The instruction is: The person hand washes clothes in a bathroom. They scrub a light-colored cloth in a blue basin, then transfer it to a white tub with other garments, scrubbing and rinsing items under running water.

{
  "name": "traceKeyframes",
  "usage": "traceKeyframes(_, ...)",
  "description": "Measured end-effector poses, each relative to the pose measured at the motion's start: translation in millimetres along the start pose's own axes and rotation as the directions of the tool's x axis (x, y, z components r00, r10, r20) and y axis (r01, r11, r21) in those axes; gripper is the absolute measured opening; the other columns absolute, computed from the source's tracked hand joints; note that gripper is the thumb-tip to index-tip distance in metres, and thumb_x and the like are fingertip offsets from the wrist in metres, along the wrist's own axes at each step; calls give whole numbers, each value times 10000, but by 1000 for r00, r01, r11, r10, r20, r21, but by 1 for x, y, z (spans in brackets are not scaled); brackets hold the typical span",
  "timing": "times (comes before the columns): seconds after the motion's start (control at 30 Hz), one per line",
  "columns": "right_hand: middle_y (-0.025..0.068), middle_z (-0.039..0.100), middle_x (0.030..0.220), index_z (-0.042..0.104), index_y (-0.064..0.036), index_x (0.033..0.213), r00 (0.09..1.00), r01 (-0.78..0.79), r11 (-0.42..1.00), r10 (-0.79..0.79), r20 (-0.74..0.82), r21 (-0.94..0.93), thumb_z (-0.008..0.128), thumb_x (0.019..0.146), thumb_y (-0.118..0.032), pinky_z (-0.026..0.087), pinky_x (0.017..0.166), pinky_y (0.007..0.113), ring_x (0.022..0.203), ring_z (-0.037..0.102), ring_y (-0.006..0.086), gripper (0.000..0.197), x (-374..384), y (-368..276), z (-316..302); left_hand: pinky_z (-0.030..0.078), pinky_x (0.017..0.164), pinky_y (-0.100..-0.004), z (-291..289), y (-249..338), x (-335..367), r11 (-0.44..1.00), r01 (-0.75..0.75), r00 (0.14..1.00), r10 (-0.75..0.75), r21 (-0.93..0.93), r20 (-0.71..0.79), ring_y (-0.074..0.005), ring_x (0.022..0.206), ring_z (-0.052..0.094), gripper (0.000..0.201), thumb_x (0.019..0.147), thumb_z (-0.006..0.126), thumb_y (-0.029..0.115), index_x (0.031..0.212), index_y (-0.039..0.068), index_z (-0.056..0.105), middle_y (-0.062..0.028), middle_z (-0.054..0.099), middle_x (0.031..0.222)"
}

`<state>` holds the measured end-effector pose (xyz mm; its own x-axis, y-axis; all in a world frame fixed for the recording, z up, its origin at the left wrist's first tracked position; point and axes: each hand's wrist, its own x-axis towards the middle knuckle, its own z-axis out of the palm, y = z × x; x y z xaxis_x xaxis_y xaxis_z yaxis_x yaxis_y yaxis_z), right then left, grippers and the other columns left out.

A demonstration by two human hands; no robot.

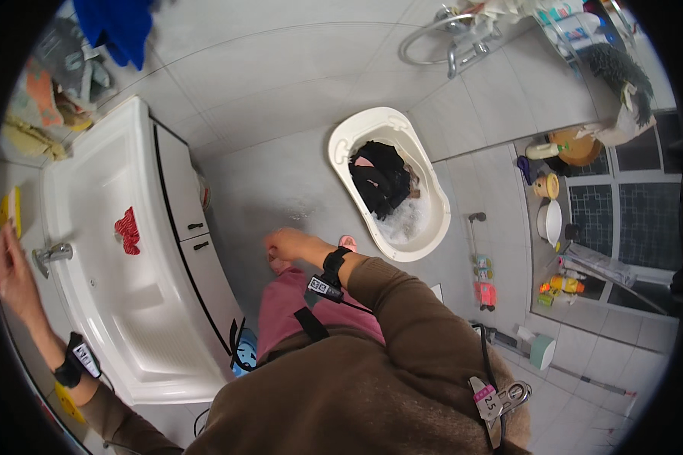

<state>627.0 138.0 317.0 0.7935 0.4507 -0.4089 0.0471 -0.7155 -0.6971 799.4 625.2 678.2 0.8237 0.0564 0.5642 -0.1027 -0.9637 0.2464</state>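
Note:
My left hand (15,265) reaches out at the far left, past the sink's tap. Its fingers are stretched up to the lower edge of a yellow flat object (11,211) by the wall; I cannot tell whether they touch it. My right hand (284,246) hangs in front of my body with its fingers curled in and nothing visible in them. The white sink (148,326) has a chrome tap (53,256), and a red patterned cloth (127,230) lies in its basin. Dark clothes (379,182) soak in foamy water in a white tub (344,163) on the floor.
A cabinet (180,178) with dark handles stands under the sink. A shower fitting (463,53) is on the wall beyond the tub. Bowls, bottles and a white basin (552,222) line the window ledge at right. A blue cloth (118,26) hangs at upper left.

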Motion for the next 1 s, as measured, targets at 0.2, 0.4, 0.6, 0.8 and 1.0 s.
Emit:
traceKeyframes(0.2,177,672,912,686,-78,909,975,-175,978,188,-118,111,574,811,-166,494,773,454,894,627,377,172,-50,111,34,459,604,-215,164,190,-80,882,186,904,20,-434,428,-45,653,528,187,945,617,163,1069,47,695,6,653,801)
traceKeyframes(0.4,186,675,929,678,-76,898,757,-503,755,620,-208,420,566,800,-218,502,805,458,920,626,396,206,-123,240,97,449,539,-244,292,348,-221,829,286,615,226,-481,755,-77,579,545,159,922,620,172,940,31,691,-27,645,698)
traceKeyframes(0.6,164,688,919,694,-95,940,654,-553,696,704,-278,458,570,821,-222,518,790,409,897,650,349,213,-196,363,163,521,614,-253,437,453,-410,527,839,45,174,-132,984,-110,691,628,226,960,563,241,1040,58,670,-39,671,856)
traceKeyframes(0.8,160,698,892,692,-63,954,351,-571,258,935,-53,779,609,862,-248,520,786,398,879,673,304,223,-265,496,215,516,700,-267,547,498,-603,417,888,-257,100,194,961,-124,788,609,283,962,542,274,1174,96,599,-30,640,988)
traceKeyframes(1.0,182,634,1138,588,-28,1170,-4,-665,153,978,-209,731,658,842,-268,453,942,424,1079,577,340,413,-340,602,250,503,781,-309,583,534,-745,424,849,-364,32,317,931,-138,895,589,348,959,530,286,1259,110,532,-32,614,1049)
